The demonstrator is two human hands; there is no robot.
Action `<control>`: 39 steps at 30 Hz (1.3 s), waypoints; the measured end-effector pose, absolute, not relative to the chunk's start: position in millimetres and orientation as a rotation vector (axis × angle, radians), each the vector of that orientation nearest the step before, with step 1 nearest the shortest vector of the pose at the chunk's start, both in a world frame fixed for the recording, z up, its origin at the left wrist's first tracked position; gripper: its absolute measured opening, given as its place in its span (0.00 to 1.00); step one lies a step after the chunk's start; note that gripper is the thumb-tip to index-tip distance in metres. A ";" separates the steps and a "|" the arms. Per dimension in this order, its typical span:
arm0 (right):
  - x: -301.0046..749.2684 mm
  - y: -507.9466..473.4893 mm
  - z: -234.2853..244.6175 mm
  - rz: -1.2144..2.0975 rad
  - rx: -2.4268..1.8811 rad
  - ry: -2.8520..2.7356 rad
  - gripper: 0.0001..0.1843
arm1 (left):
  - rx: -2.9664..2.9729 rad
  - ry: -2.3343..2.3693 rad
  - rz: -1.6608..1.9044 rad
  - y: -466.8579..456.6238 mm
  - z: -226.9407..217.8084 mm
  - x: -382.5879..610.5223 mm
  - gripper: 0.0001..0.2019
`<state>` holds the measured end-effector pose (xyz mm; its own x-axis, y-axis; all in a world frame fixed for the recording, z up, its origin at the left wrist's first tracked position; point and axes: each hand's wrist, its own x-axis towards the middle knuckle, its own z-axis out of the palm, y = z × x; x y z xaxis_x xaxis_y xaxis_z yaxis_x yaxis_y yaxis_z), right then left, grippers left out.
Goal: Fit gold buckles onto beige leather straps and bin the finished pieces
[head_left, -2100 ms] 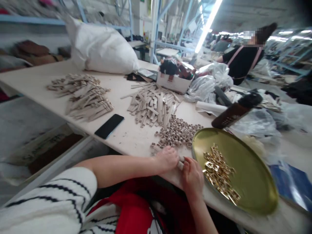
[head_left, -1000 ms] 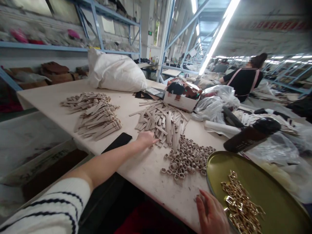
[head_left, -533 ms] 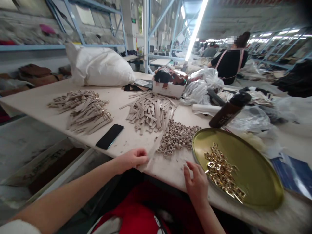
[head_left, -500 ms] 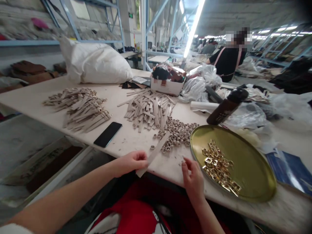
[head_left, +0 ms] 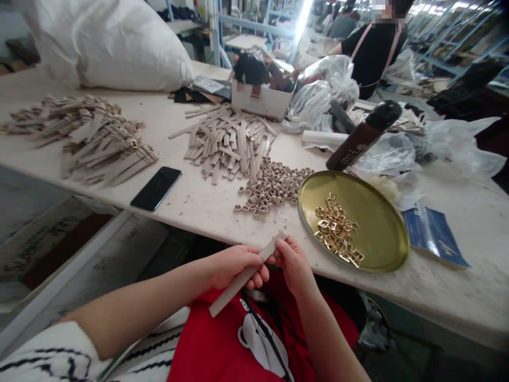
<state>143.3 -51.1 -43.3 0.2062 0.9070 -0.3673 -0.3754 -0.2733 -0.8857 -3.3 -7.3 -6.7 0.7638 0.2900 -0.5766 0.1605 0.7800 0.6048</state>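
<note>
A flat beige-grey strap slants across my lap just off the table's front edge. My left hand is closed around its middle, thumb on top. At the strap's upper end, the fingers of my right hand pinch it; whether they hold anything else is hidden. Beyond my hands lies a heap of small beige loops, with a pile of loose straps behind it. To the right, a round gold tray bears gold metal buckles. At the left lies a pile of straps fitted with gold hardware.
A black phone lies near the front edge. A dark bottle leans behind the tray, beside plastic bags. A white box and a big white sack stand at the back. Another person is beyond the table.
The strap has come back over my lap, still in my left hand. My right hand has moved left from beside the tray and taken the strap's upper end. The view has tilted down.
</note>
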 end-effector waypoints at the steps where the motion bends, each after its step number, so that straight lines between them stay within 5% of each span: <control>1: 142.8 -49.3 -44.7 1.377 -1.312 -0.589 0.13 | 0.644 0.715 0.075 -5.2 -6.5 -2.1 0.10; 13: 185.2 -13.9 -54.1 0.707 -1.836 -1.128 0.17 | 0.378 0.822 0.136 20.6 -24.0 -8.1 0.17; 21: 191.6 31.3 -53.3 0.186 -1.956 -1.692 0.13 | 0.457 0.913 0.299 34.0 -19.8 -11.7 0.05; 39: 166.5 39.4 -56.4 0.217 -1.897 -2.027 0.12 | 0.446 0.821 0.380 16.2 -10.6 -27.1 0.09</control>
<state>166.5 39.4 -56.4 -0.0380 0.9877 0.1517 0.9333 0.0894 -0.3479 -27.1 16.2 -10.6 0.6242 0.4869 -0.6109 -0.1504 0.8423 0.5176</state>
